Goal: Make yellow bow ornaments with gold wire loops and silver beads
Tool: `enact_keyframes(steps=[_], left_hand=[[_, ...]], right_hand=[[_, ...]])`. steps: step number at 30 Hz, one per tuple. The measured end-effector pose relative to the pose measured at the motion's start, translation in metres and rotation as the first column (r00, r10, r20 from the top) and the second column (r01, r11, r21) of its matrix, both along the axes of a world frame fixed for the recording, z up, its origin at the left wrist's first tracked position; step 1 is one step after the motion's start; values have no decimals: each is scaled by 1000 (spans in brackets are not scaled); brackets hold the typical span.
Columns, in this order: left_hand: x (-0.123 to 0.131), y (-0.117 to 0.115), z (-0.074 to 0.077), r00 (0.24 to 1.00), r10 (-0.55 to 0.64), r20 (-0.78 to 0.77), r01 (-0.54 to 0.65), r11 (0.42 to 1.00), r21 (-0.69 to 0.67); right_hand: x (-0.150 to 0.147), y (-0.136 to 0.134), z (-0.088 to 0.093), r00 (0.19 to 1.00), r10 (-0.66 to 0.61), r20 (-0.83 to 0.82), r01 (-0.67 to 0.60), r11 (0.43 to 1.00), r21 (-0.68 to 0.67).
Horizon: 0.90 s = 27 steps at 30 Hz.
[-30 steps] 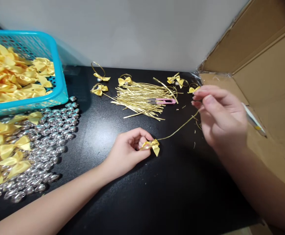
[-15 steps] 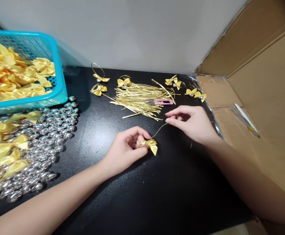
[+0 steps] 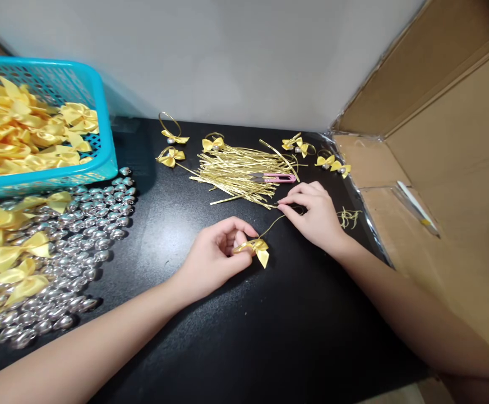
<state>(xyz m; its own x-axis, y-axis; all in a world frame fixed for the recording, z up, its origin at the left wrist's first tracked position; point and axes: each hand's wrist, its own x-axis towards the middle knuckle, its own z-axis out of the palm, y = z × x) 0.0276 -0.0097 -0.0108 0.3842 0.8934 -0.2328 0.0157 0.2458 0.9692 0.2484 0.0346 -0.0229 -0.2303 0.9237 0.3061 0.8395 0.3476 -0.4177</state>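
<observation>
My left hand [image 3: 217, 255] rests on the black table [image 3: 270, 336] and pinches a small yellow ribbon bow [image 3: 258, 249]. A thin gold wire tie [image 3: 275, 220] runs from the bow up to my right hand [image 3: 314, 213], whose fingertips are pinched on its far end. Just beyond my right hand lies a pile of gold wire ties [image 3: 242, 171] with pink snips [image 3: 278, 178] on top.
A turquoise basket [image 3: 101, 151] of yellow bows stands at the far left. Several silver beads [image 3: 80, 247] and loose bows [image 3: 13, 252] spread below it. Finished bows with loops [image 3: 171, 134] and more bows [image 3: 331, 161] line the back. An open cardboard box [image 3: 438, 168] fills the right side.
My right hand has come down from the raised position at the right and moved left toward the wire pile, with the wire now bent short. My left hand has stayed put.
</observation>
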Motion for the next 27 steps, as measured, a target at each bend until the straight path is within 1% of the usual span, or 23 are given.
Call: enact_keyframes(steps=[3,5,6,7,8,9,11,13,18,23,27], left_hand=[[0,0,1,1000,-1,9,1,1000,7],[-1,-1,0,1000,-1,18,0,1000,13],[-1,-1,0,1000,-2,20,1,1000,18],[-1,-2,-1,1000,0,20,0,1000,22],[-1,-2,-1,1000,1,19,-1,1000,28],[-2,-2,-2,1000,2,19,-2,999,33],[-2,-2,-3,1000,0,18,-1,999,44],[-2,-2,-4,1000,-5,20,4,999,54],[-1,-1,-2,1000,-18,12,17,998,59],[-1,-2,-1,1000,-27,5,26,998,60],[-2,-1,-3,1000,-27,-6,27,998,62]], right_hand=[[-4,-4,4,1000,10,-23,-9,999,38],[-10,-10,11,990,106,-94,-104,994,25],[-13,-13,15,972,190,-137,-193,981,-10],[-17,-17,19,945,276,-175,-290,955,-60],[-20,-19,22,919,336,-208,-363,925,-113],[-22,-22,24,895,379,-235,-420,894,-157],[-25,-24,27,864,422,-274,-483,849,-215],[-25,-24,27,849,434,-302,-506,832,-227],[-22,-21,29,842,439,-313,-515,827,-227],[-21,-23,35,840,467,-277,-537,789,-299],[-20,-22,41,843,464,-272,-536,764,-359]])
